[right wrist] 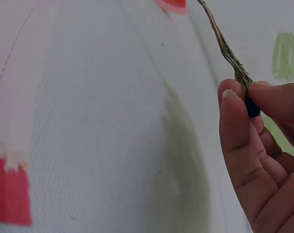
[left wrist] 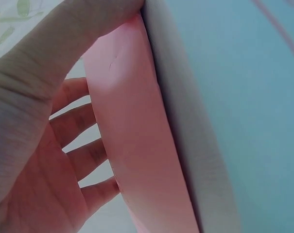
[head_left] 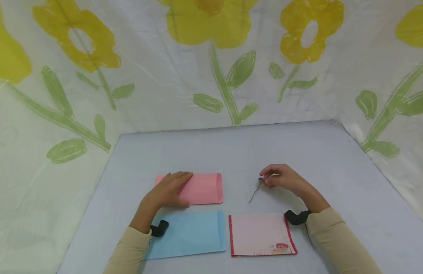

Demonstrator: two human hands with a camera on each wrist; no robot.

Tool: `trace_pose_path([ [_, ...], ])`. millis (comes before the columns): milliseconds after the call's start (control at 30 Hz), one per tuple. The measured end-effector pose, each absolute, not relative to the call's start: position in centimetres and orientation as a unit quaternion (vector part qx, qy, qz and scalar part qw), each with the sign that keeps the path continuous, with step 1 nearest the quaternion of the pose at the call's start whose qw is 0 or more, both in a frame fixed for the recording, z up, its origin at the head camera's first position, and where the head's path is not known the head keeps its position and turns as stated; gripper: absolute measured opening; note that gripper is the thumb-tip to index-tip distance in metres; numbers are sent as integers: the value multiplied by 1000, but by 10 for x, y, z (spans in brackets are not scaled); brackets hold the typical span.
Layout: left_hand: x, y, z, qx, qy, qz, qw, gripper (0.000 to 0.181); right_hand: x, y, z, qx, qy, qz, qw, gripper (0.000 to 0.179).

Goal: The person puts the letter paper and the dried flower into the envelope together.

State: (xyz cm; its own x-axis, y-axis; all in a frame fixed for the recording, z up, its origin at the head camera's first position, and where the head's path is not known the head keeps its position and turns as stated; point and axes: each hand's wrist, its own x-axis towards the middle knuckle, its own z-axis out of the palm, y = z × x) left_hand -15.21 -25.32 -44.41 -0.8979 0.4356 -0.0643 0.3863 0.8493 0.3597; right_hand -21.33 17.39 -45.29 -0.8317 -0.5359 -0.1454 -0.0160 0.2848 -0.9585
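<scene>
White sheeting [head_left: 153, 110] rises behind the bench [head_left: 228, 152] and along its left and right sides, painted with large flowers. A broad yellow bloom [head_left: 211, 28] with an orange centre, cut off by the top edge of the head view, sits in the middle. A deeper yellow flower with a white centre stands on either side, at left [head_left: 81, 40] and right [head_left: 309, 34]. Light green stems and leaves run below them. The bench top is smooth, pale grey-lavender, its back corners rounded. Light falls softly, leaving blurred shadows.
</scene>
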Motion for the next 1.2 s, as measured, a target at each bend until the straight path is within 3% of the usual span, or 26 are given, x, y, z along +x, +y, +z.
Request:
trace_pose_path([
  [200,-153,-253,-444,215,959,171,74,92,-213,166,-460,-184,770,-563,238,24],
  [600,-152,-253,-446,217,958,171,74,91,-213,154,-465,-123,788,-573,186,28],
  [1200,-150,-253,-444,211,960,166,73,91,-213,128,-468,-140,766,-589,218,33],
])
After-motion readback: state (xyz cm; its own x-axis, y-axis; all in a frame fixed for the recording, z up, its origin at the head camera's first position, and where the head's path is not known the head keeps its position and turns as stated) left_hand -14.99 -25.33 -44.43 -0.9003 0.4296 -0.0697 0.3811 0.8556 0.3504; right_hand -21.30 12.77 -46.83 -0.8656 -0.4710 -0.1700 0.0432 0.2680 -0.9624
